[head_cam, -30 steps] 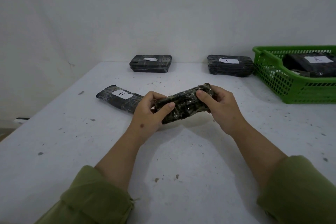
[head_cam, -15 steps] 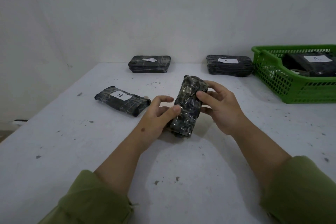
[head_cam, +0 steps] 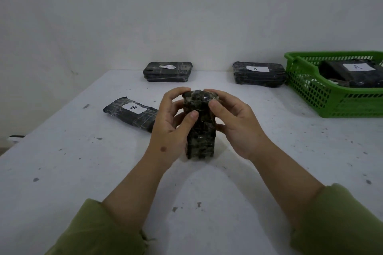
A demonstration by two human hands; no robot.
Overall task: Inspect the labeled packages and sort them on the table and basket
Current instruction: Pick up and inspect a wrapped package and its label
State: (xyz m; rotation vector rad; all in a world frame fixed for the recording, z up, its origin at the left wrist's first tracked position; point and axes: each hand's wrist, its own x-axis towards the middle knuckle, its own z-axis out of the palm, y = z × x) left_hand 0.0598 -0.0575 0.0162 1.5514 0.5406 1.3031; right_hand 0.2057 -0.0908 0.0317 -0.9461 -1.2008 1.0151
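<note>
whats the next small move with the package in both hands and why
Probably turn the held package further until its label faces the camera. Both the left hand and right hand grip it on end, and no white label shows on the visible side, so A or B cannot be read before placing it.

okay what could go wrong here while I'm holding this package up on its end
No label shows on the held package, so it could get sorted wrongly. It stands on its short end on the table; if the left hand or right hand eases its grip, it may topple. The B package lies close by and could get knocked.
</note>
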